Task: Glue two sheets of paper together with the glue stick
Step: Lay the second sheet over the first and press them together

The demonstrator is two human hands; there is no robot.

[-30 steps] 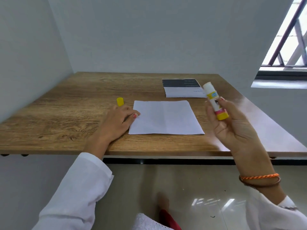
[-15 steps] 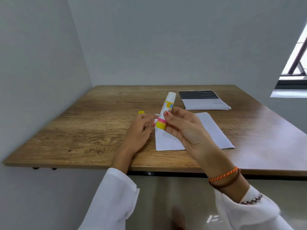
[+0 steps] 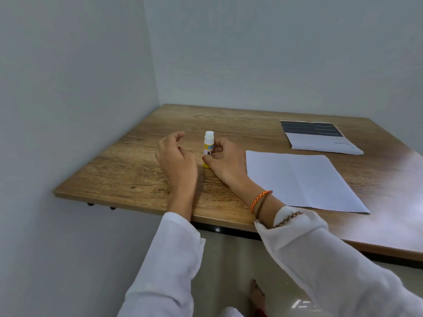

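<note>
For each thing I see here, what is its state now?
glue stick: upright on the table, uncapped
right hand: holds the glue stick
left hand: loosely curled, holds nothing
white sheet: flat, creased
printed sheet: flat, farther back
table: bears all

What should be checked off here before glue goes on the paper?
1. Glue stick uncapped: ok, its white tip is bare.
2. Glue stick in hand: ok, the right hand pinches it upright on the table.
3. Left hand free to steady paper: ok, it holds nothing.
4. White sheet flat and within reach: ok, it lies just right of the right hand.
5. Second sheet ready: ok, it lies farther back, apart from the first.
6. Cap's place: cannot tell, it is not visible.
</note>
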